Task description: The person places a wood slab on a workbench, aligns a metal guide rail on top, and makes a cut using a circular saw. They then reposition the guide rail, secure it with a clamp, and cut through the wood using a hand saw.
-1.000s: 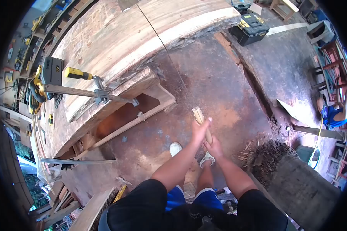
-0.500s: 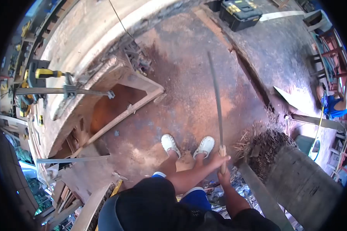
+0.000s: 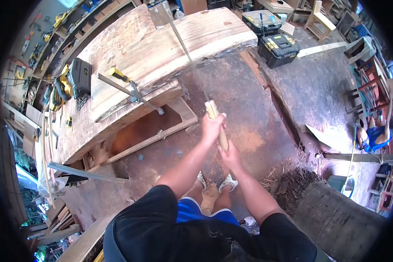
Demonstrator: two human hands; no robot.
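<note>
Both my hands grip the wooden handle (image 3: 224, 140) of a long tool whose thin metal shaft (image 3: 182, 43) slants up and away to the left. My left hand (image 3: 212, 126) is closed round the handle near its front end. Closer to my body, my right hand (image 3: 229, 155) wraps the handle's rear end. In this view the shaft's far part overlaps a thick wooden slab (image 3: 161, 52) with a rough edge; its tip is blurred. A bar clamp (image 3: 124, 89) with a yellow handle sits at the slab's near edge.
A power tool (image 3: 62, 89) and a dark case (image 3: 81, 76) stand left of the slab. Black toolboxes (image 3: 277, 50) are at the back. A large log (image 3: 336, 214) lies at the right, beside wood chips. Far right, a person in blue (image 3: 377, 135) is near some furniture.
The tool has swung from my right side up and leftward, with both hands raised and further forward. My view has tilted up, showing more of the slab and shelves.
</note>
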